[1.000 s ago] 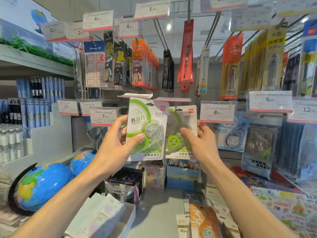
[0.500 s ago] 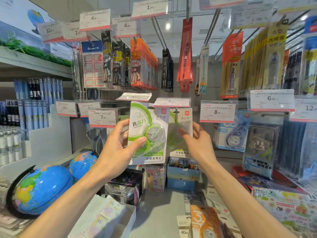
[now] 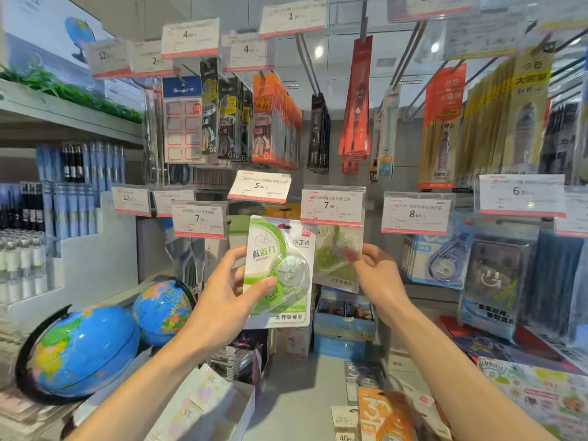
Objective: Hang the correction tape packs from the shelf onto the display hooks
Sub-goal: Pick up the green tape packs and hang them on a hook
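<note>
Stationery aisle, pegboard wall of hooks. Head view: left hand (image 3: 222, 300) grips a green correction tape pack (image 3: 280, 272) up front; right hand (image 3: 378, 278) pinches a blurry second pack (image 3: 337, 259) under the 7.90 tag (image 3: 332, 206). Tip: line its hole squarely with the hook, then slide.

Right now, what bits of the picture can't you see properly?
Head view only:
- The second green pack in the right hand is motion-blurred; its print is unreadable.
- Its hook is hidden behind the 7.90 price tag, so whether it is hung yet cannot be told.
- The left hand covers the left edge of the near green pack.
- Small print on the price tags is too small to read.
- The orange pack is cut off by the bottom edge.
</note>
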Available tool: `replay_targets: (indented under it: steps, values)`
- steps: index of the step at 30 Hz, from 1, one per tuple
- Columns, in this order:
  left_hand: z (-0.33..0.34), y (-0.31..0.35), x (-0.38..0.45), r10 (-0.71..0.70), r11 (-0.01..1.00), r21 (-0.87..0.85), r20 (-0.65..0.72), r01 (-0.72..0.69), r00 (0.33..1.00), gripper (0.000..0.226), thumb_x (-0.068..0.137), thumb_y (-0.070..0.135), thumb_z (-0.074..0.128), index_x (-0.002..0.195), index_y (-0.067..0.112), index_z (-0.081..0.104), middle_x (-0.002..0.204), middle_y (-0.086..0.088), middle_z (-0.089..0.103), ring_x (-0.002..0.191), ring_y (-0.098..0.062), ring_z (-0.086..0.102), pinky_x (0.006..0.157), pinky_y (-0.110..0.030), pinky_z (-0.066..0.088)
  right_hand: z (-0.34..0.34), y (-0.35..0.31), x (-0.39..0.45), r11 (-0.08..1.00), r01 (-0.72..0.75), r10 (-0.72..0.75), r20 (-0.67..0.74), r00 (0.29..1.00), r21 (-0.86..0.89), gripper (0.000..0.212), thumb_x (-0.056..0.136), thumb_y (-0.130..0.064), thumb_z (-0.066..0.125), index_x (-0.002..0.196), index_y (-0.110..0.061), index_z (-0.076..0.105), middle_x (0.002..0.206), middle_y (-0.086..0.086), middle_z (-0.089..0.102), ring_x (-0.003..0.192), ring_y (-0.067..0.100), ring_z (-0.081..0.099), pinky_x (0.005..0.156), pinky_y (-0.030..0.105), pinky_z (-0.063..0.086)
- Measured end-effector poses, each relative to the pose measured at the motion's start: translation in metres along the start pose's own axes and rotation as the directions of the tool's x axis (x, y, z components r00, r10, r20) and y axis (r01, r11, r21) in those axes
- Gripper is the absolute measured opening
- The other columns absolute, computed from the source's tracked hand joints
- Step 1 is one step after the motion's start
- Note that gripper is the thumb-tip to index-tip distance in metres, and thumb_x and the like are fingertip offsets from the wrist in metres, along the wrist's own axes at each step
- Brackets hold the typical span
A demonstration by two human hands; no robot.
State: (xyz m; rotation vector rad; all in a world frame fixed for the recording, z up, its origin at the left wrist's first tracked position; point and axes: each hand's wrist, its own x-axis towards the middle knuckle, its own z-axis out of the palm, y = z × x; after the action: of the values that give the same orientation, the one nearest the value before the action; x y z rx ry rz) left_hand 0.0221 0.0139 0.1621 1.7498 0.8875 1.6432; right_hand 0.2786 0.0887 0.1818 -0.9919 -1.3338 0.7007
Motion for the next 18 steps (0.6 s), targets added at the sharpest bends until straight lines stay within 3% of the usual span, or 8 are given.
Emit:
replay_targets:
  steps: [2, 5, 7, 10, 12, 15, 18]
  values:
    - [0.0, -0.003, -0.002, -0.02, 1.0, 0.002, -0.001, 0.02, 1.0, 0.055, 0.079, 0.033, 0.079, 0.128, 0.035, 0.053, 0.117, 0.008, 0.078, 0.104, -0.014, 0.076, 0.084, -0.026, 0.061, -0.008, 0.001, -0.006, 0.998, -0.003, 0.002, -0.006, 1.0, -0.063, 0.017, 0.098, -0.041, 0.07, 0.111, -0.031, 0.065, 0.096, -0.019, 0.076, 0.09, -0.008, 0.068, 0.069, 0.011, 0.048]
    - [0.002, -0.007, -0.006, -0.043, 0.999, -0.004, 0.006, 0.043, 0.999, 0.052, 0.084, 0.024, 0.079, 0.129, 0.031, 0.053, 0.116, 0.007, 0.079, 0.103, -0.015, 0.077, 0.08, -0.022, 0.06, -0.02, 0.003, -0.018, 0.995, -0.024, 0.024, -0.006, 1.0, -0.096, 0.017, 0.101, -0.03, 0.067, 0.117, -0.025, 0.065, 0.111, -0.002, 0.076, 0.105, 0.013, 0.072, 0.094, 0.033, 0.058]
    - [0.006, -0.009, -0.008, -0.049, 0.999, -0.017, 0.012, 0.05, 0.999, 0.05, 0.085, 0.022, 0.078, 0.127, 0.03, 0.054, 0.115, 0.007, 0.079, 0.102, -0.016, 0.077, 0.079, -0.023, 0.06, -0.028, 0.004, -0.029, 0.996, -0.039, 0.038, -0.014, 0.999, -0.084, 0.017, 0.101, -0.024, 0.068, 0.117, -0.019, 0.068, 0.111, 0.004, 0.077, 0.104, 0.021, 0.074, 0.102, 0.043, 0.057]
    - [0.015, -0.009, -0.01, -0.067, 0.996, -0.053, 0.036, 0.069, 0.997, 0.052, 0.08, 0.028, 0.078, 0.126, 0.03, 0.055, 0.114, 0.007, 0.079, 0.101, -0.015, 0.077, 0.079, -0.023, 0.06, -0.031, 0.002, -0.049, 0.995, -0.044, 0.049, 0.051, 0.998, -0.091, 0.013, 0.099, -0.022, 0.07, 0.111, -0.019, 0.074, 0.094, 0.0, 0.082, 0.086, 0.014, 0.078, 0.085, 0.029, 0.063]
    - [0.023, -0.01, -0.012, -0.083, 0.993, -0.079, 0.064, 0.088, 0.994, 0.052, 0.079, 0.026, 0.078, 0.126, 0.03, 0.055, 0.114, 0.005, 0.079, 0.102, -0.015, 0.077, 0.079, -0.023, 0.06, -0.027, -0.001, -0.062, 0.995, -0.041, 0.054, 0.155, 0.986, -0.09, 0.014, 0.099, -0.023, 0.07, 0.112, -0.02, 0.075, 0.092, -0.004, 0.083, 0.084, 0.009, 0.078, 0.072, 0.019, 0.061]
    - [0.033, -0.012, -0.013, -0.095, 0.988, -0.117, 0.087, 0.105, 0.992, 0.054, 0.079, 0.024, 0.078, 0.128, 0.028, 0.055, 0.115, 0.001, 0.079, 0.103, -0.016, 0.077, 0.078, -0.023, 0.06, -0.017, -0.008, -0.074, 0.996, -0.046, 0.063, 0.255, 0.965, -0.075, 0.017, 0.1, -0.028, 0.068, 0.114, -0.022, 0.075, 0.099, -0.01, 0.083, 0.09, 0.005, 0.078, 0.072, 0.015, 0.059]
    - [0.038, -0.01, -0.013, -0.097, 0.983, -0.147, 0.095, 0.11, 0.991, 0.055, 0.08, 0.021, 0.078, 0.13, 0.025, 0.054, 0.115, 0.0, 0.079, 0.103, -0.018, 0.077, 0.077, -0.023, 0.061, -0.013, -0.014, -0.08, 0.998, -0.06, 0.067, 0.278, 0.958, -0.032, 0.02, 0.098, -0.032, 0.071, 0.115, -0.022, 0.072, 0.104, -0.005, 0.083, 0.097, 0.01, 0.079, 0.08, 0.021, 0.063]
